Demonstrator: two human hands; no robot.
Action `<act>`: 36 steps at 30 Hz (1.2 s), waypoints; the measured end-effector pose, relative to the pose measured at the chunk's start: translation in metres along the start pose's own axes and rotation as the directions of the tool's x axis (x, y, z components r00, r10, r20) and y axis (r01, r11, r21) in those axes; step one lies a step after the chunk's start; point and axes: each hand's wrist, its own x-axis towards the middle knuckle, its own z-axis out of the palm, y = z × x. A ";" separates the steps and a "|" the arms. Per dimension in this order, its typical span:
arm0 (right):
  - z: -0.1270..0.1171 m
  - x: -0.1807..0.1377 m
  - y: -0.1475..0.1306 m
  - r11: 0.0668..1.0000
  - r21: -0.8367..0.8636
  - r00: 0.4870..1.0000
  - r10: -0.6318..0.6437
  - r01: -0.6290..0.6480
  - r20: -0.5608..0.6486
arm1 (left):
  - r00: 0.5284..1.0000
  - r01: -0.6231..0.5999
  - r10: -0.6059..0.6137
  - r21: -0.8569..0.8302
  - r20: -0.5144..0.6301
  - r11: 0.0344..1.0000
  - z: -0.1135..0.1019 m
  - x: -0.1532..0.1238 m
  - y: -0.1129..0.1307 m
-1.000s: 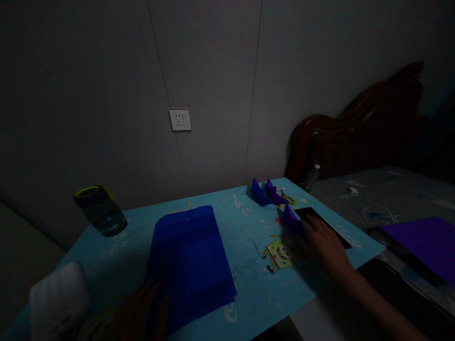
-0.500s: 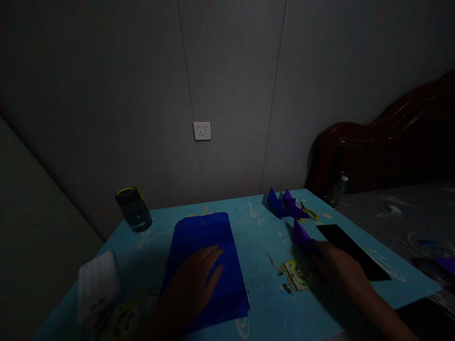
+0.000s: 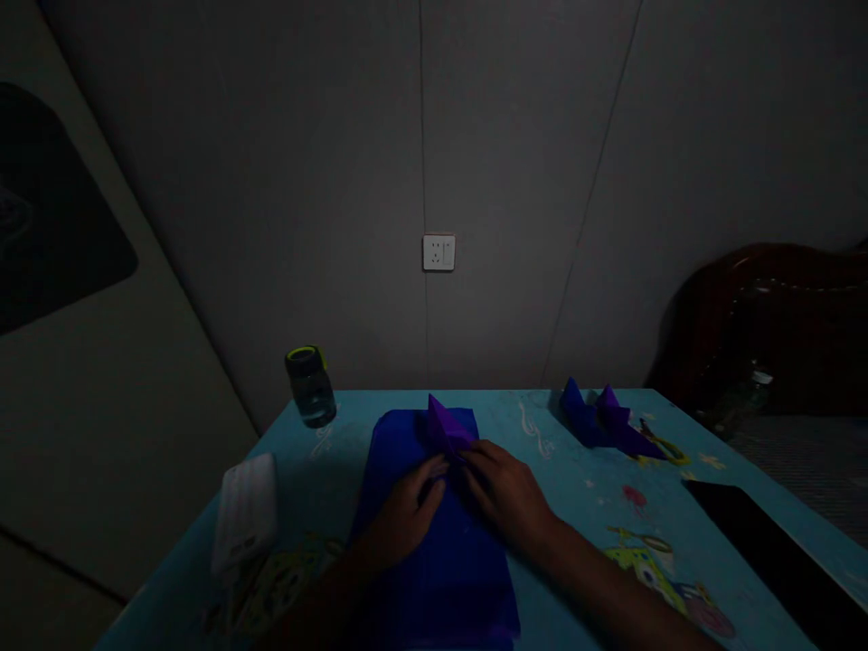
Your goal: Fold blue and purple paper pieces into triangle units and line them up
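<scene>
A folded purple paper boat (image 3: 445, 427) is between my two hands, its pointed end up, above a stack of blue paper (image 3: 440, 570). My right hand (image 3: 508, 493) pinches the boat's right, near side. Curled fingers of my left hand (image 3: 407, 511) grip its lower near edge, which the fingertips partly hide. Farther back on the right, a blue paper boat (image 3: 578, 420) and another purple paper boat (image 3: 618, 423) sit close together on the table.
A water bottle (image 3: 312, 398) stands at the back left, with a white power bank (image 3: 248, 506) nearer me. Beside the far boats lies a yellow-handled tool (image 3: 671, 450). A flat black object (image 3: 766, 542) lies along the right side of the patterned table (image 3: 556, 524).
My right hand has brought the purple boat leftward from the table's right side to above the blue paper. My left hand, earlier spread on the paper, now grips the boat. The view has turned left.
</scene>
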 end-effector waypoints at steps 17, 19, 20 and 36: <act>0.006 -0.023 -0.013 0.955 0.279 0.992 -0.067 0.095 -0.109 | 0.967 0.146 -0.209 -0.361 -0.142 0.921 -0.006 0.003 0.012; 0.005 -0.022 -0.012 0.949 0.314 0.992 0.031 0.010 -0.122 | 0.969 0.163 -0.217 -0.353 -0.118 0.921 -0.006 0.003 0.015; 0.004 -0.021 -0.011 0.941 0.335 0.989 0.082 -0.037 -0.121 | 0.972 0.168 -0.214 -0.353 -0.095 0.920 -0.005 0.002 0.016; 0.010 -0.024 -0.019 0.789 0.519 0.941 0.322 -0.330 0.108 | 0.995 0.086 -0.095 -0.263 -0.021 0.961 0.003 -0.001 0.007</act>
